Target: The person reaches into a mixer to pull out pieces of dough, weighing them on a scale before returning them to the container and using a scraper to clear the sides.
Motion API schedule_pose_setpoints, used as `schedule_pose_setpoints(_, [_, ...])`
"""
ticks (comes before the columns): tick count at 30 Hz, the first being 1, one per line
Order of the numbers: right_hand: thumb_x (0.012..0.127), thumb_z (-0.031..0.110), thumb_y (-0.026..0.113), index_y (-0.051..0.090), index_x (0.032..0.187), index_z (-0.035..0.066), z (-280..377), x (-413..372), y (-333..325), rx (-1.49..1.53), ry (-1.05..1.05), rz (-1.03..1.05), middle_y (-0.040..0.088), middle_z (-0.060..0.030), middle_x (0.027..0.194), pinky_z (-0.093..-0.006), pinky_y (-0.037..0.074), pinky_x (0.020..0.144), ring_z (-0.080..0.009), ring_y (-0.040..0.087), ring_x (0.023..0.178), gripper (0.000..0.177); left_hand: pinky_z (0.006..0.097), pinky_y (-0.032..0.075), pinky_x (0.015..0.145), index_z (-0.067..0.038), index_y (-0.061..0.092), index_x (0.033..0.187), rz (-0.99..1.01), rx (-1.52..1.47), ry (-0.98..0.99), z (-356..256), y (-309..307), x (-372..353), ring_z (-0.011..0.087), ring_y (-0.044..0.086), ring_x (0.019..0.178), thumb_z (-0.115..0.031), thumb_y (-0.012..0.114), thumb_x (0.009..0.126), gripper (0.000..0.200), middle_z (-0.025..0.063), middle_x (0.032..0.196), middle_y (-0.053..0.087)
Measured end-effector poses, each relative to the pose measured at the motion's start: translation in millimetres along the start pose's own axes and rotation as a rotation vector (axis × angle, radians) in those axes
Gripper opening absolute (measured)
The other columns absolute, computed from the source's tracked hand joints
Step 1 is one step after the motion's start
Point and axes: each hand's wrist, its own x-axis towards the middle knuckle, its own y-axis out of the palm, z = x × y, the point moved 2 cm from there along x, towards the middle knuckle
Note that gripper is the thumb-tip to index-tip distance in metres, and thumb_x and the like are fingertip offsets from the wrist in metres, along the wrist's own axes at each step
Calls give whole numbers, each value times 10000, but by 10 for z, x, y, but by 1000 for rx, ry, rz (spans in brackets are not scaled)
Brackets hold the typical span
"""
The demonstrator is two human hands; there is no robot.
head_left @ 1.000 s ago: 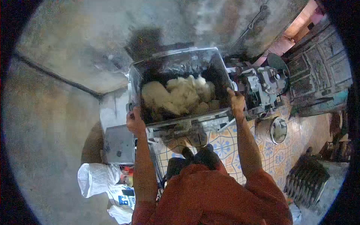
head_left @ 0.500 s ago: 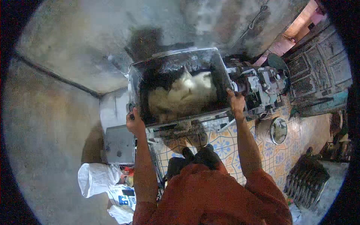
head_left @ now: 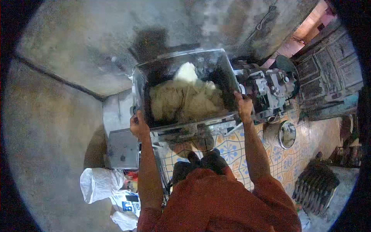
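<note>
A dark, open metal mixing trough (head_left: 181,125) stands in front of me, its rim scuffed with white. Inside lies a large, pale, dough-like mass (head_left: 185,101), with a brighter white lump (head_left: 186,72) standing up at its back. My left hand (head_left: 139,126) is closed on the trough's near left corner, fingers over the edge. At the near right corner, my right hand (head_left: 244,107) grips the rim in the same way. Neither hand touches the mass.
Machinery (head_left: 270,87) with a round wheel adjoins the trough's right side. A round container (head_left: 287,134) stands on the patterned tile floor (head_left: 232,150). White sacks (head_left: 101,185) and a phone-like dark object (head_left: 132,198) lie at lower left. A dark slatted object (head_left: 317,187) is at lower right.
The pale mass has shifted and changed shape inside the trough; its bright white part now stands farther back. Both hands have stayed at the corners.
</note>
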Motion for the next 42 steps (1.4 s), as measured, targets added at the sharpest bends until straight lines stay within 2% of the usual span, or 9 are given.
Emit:
schedule_pose_setpoints(4, [734, 597, 674, 700, 978, 6, -45, 72, 28, -97, -20, -59, 697, -182, 852, -390, 477, 785, -315, 663, 818, 640, 370, 459, 596, -34, 662, 813, -34, -33, 62, 448, 149, 89, 193, 592, 586, -467, 701, 819, 434, 68, 665, 659])
schedule_pose_setpoints(9, [728, 592, 677, 688, 984, -22, 82, -4, -35, 32, -19, 48, 688, -219, 869, -400, 478, 806, -358, 663, 861, 666, 366, 467, 595, -34, 669, 807, -25, -28, 73, 167, 59, 16, 181, 601, 591, -484, 702, 816, 451, 52, 673, 668])
schedule_pose_setpoints(14, [689, 657, 661, 671, 1006, -48, 114, 34, -56, -188, 39, 6, 678, -253, 890, -426, 470, 830, -388, 652, 913, 772, 392, 458, 570, -16, 662, 803, 24, 136, -16, 25, 15, 9, 219, 601, 592, -508, 693, 816, 493, 70, 682, 661])
schedule_pose_setpoints(18, [671, 689, 647, 664, 1029, -53, 62, 43, -32, -181, 40, -4, 670, -268, 933, -432, 462, 855, -398, 640, 957, 824, 387, 441, 544, -31, 658, 800, -21, 37, 97, 240, 83, 57, 204, 582, 574, -511, 677, 830, 481, 63, 674, 649])
schedule_pose_setpoints(22, [677, 672, 655, 661, 1059, -49, 17, 61, -16, -150, 50, 20, 671, -259, 962, -420, 459, 874, -387, 637, 977, 816, 386, 440, 553, -55, 649, 798, -16, -197, 143, 346, 139, 76, 188, 568, 575, -545, 663, 826, 491, 65, 692, 645])
schedule_pose_setpoints(26, [685, 643, 671, 662, 1067, -39, 159, -25, -48, -95, 53, 18, 678, -235, 983, -417, 459, 873, -372, 638, 985, 782, 368, 433, 576, -54, 638, 802, 33, 137, -8, 115, 20, 37, 177, 551, 593, -546, 655, 833, 493, 67, 710, 634])
schedule_pose_setpoints(30, [692, 609, 688, 674, 1045, -19, 233, -124, -138, 23, -41, 108, 688, -202, 975, -409, 460, 853, -348, 648, 946, 720, 349, 403, 553, -54, 636, 806, 40, 27, 39, 296, 94, 88, 154, 498, 560, -518, 656, 847, 466, 50, 670, 597])
schedule_pose_setpoints(37, [693, 622, 676, 689, 1018, -12, -200, 207, 64, -128, 97, 36, 691, -203, 927, -383, 464, 826, -319, 652, 902, 713, 350, 413, 550, -43, 640, 817, 22, -161, 97, 267, 126, 40, 150, 501, 548, -529, 663, 835, 487, 49, 667, 606])
schedule_pose_setpoints(42, [692, 622, 666, 695, 1009, -11, -21, 68, -8, -100, 3, -36, 689, -214, 921, -395, 464, 821, -325, 656, 911, 709, 350, 411, 547, -42, 641, 821, -15, 69, 118, 305, 82, 36, 133, 496, 552, -520, 700, 809, 482, 30, 640, 599])
